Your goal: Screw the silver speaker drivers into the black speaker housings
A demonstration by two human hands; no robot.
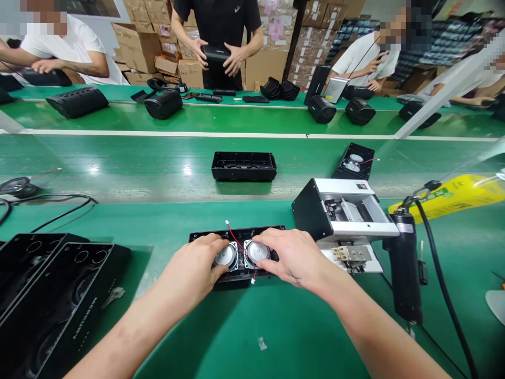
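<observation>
In front of me a black speaker housing (231, 284) lies open side up on the green bench. Two round silver speaker drivers sit side by side in it. My left hand (197, 263) has thumb and fingers curled round the rim of the left driver (226, 256). Round the right driver (258, 252), my right hand (294, 258) is closed the same way. A red and black wire with a white plug (228, 222) sticks up between them, and another white plug (253, 281) hangs over the near edge. My hands hide both ends of the housing.
Larger black housings (98, 279) stand at the left. To the right are a silver-and-black machine (355, 208), a black electric screwdriver (406, 268) and a yellow bag (453, 197). Another open housing (244, 167) lies ahead. Across the line, a person (216, 31) holds a black speaker.
</observation>
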